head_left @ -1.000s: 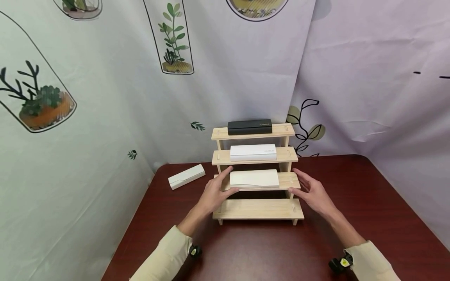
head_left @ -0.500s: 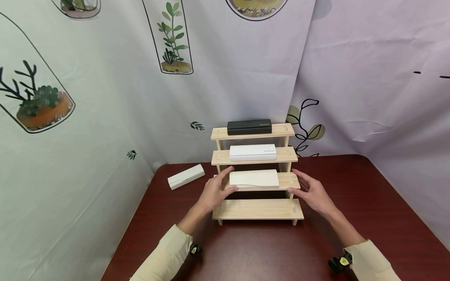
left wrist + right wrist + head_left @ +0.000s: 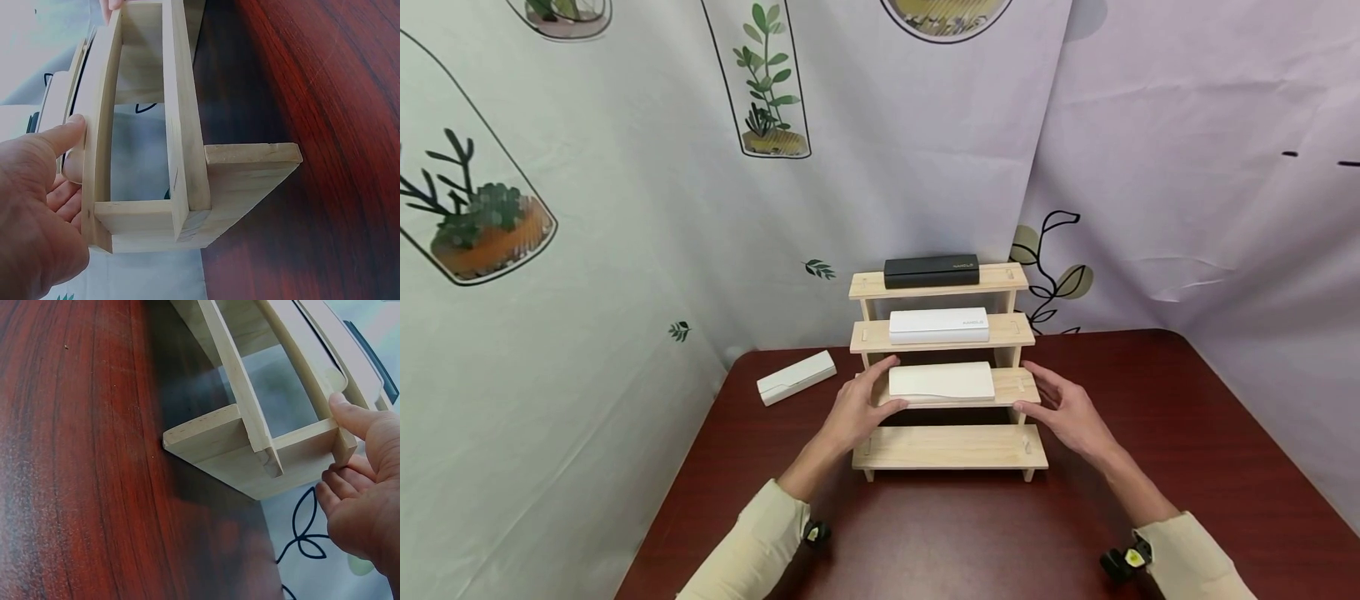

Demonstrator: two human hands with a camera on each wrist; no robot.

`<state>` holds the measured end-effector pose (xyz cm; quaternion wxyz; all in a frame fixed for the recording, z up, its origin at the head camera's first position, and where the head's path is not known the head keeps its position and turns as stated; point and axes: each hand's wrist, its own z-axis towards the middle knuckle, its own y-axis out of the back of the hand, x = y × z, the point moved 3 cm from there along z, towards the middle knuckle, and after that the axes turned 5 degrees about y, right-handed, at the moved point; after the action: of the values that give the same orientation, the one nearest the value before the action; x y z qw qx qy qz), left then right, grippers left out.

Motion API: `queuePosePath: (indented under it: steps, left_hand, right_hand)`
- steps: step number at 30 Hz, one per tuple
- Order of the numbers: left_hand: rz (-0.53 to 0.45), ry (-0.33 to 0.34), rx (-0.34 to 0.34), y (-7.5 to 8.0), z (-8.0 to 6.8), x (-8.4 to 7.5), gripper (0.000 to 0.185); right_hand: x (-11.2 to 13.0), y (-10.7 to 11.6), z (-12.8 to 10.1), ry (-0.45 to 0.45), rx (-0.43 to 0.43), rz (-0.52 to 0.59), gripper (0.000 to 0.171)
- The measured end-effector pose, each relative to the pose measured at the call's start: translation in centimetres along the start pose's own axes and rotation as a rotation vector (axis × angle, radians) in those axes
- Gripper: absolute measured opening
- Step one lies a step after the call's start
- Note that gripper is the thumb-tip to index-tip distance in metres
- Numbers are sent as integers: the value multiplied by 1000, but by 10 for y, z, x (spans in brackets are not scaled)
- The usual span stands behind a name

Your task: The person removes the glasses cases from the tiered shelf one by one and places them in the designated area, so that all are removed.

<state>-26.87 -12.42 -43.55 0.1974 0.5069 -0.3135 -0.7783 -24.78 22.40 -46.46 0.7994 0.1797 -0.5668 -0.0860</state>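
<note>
- The wooden stepped shelf (image 3: 950, 447) stands toward the far edge of the desk (image 3: 1150, 433), centred, its back close to the curtain.
- Your left hand (image 3: 857, 410) is at the shelf's left end, thumb on the second step from the bottom beside the white case (image 3: 942, 381); the fingers are relaxed and a little apart, touching the wood rather than clamping it.
- Your right hand (image 3: 1067, 410) mirrors it at the right end, fingers loosely spread, thumb tip on that same step; the right wrist view shows the thumb (image 3: 353, 419) pressed against the edge.
- One hand at each end looks to me like bracing, so the frame stays square and nothing slides off.
- Count the steps: four. The bottom one is bare.
- Count the cases: four. A black case (image 3: 931, 272) sits on top, a second white case (image 3: 938, 326) below it, the third between your hands.
- The fourth, a white case lying loose (image 3: 797, 377), rests on the desk near the far left corner, well apart from the shelf.
</note>
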Motion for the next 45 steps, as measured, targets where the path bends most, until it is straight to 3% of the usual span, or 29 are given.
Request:
queuePosePath:
  steps: [11, 22, 35, 45]
  left_hand:
    - [-38, -9, -19, 2, 0, 2, 67]
    - [-17, -1, 40, 3, -1, -2, 75]
    - [-5, -50, -8, 2, -2, -1, 69]
    - [-13, -44, -15, 1, -7, -3, 68]
  right_hand:
    - [-5, 0, 1, 11, 1, 13, 80]
    - [-2, 1, 0, 5, -3, -14, 80]
    - [-3, 3, 0, 6, -5, -9, 79]
    - [-4, 1, -1, 2, -2, -5, 79]
